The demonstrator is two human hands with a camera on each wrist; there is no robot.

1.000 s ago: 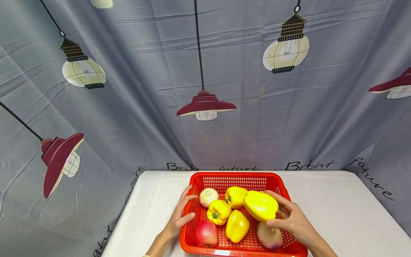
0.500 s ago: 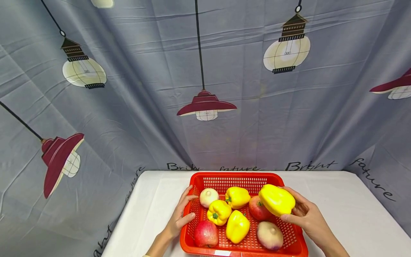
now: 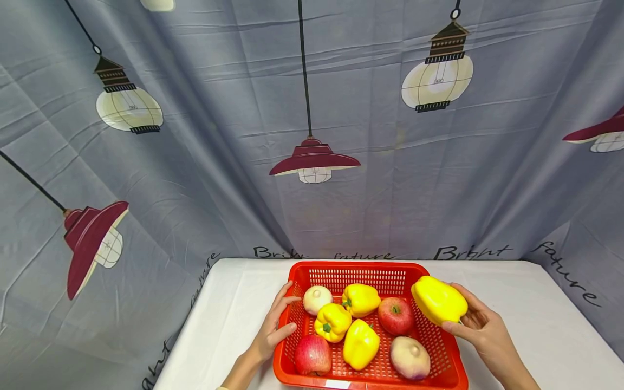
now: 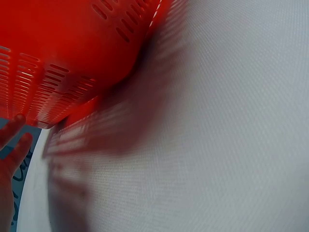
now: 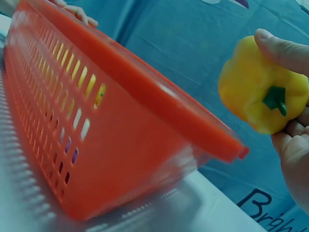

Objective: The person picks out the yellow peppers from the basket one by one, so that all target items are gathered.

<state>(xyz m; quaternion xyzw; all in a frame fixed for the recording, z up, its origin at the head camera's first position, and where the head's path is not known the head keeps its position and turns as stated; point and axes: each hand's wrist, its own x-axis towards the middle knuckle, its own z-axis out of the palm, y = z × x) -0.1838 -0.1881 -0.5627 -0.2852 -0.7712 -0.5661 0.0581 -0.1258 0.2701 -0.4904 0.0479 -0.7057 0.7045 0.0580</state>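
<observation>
A lamp-printed curtain [image 3: 370,216] backs the table [image 3: 512,303]; the right hand [image 3: 480,327] grips a yellow pepper [image 3: 439,299] by the right rim of a red basket [image 3: 361,264], the left hand [image 3: 275,325] loosely spread at its left.

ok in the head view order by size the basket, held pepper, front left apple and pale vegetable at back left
Red basket
Held yellow pepper, perhaps flattered by nearness to the camera
Front left apple
Pale vegetable, back left

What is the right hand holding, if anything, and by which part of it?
The right hand holds a glossy yellow bell pepper by its rounded sides, not by its green stem.
</observation>
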